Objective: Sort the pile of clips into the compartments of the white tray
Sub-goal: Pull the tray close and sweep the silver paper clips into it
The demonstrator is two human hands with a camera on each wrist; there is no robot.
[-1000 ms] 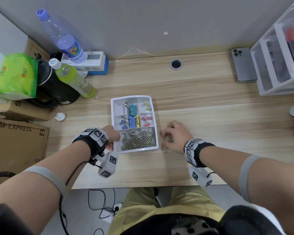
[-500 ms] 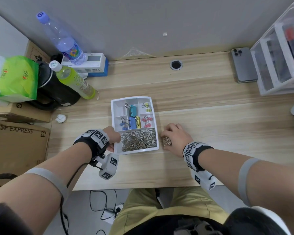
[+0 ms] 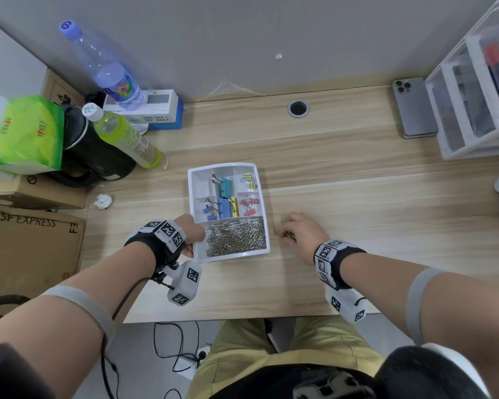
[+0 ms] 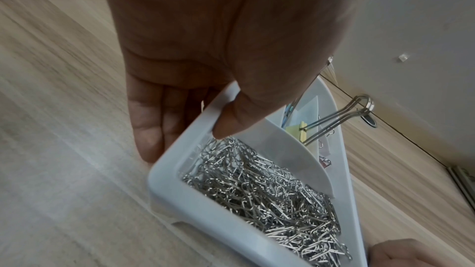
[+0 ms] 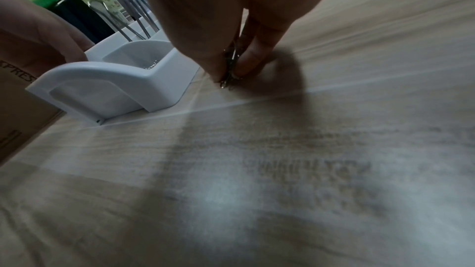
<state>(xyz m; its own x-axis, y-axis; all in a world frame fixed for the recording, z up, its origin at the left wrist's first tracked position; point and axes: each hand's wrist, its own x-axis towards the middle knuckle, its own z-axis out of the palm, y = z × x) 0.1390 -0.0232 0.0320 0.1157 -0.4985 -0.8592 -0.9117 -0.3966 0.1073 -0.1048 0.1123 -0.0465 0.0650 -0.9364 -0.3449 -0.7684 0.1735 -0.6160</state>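
Note:
The white tray (image 3: 226, 257) sits mid-desk, its near compartment full of silver paper clips (image 3: 235, 237); binder clips in blue, yellow and pink fill the far compartments. My left hand (image 3: 192, 236) grips the tray's near left rim (image 4: 177, 161), thumb over the edge and fingers outside. My right hand (image 3: 296, 231) rests on the desk just right of the tray, its fingertips (image 5: 241, 66) pinching a small bunch of silver paper clips (image 5: 229, 77) against the wood.
Bottles (image 3: 127, 139), a black kettle (image 3: 90, 156) and boxes (image 3: 32, 246) crowd the left. A phone (image 3: 415, 108) and white drawer unit (image 3: 478, 90) stand at the back right. A crumpled paper (image 3: 103, 201) lies left of the tray.
My right hand has gathered the loose paper clips beside the tray into a tighter pinch and drawn slightly right. The left hand keeps hold of the tray.

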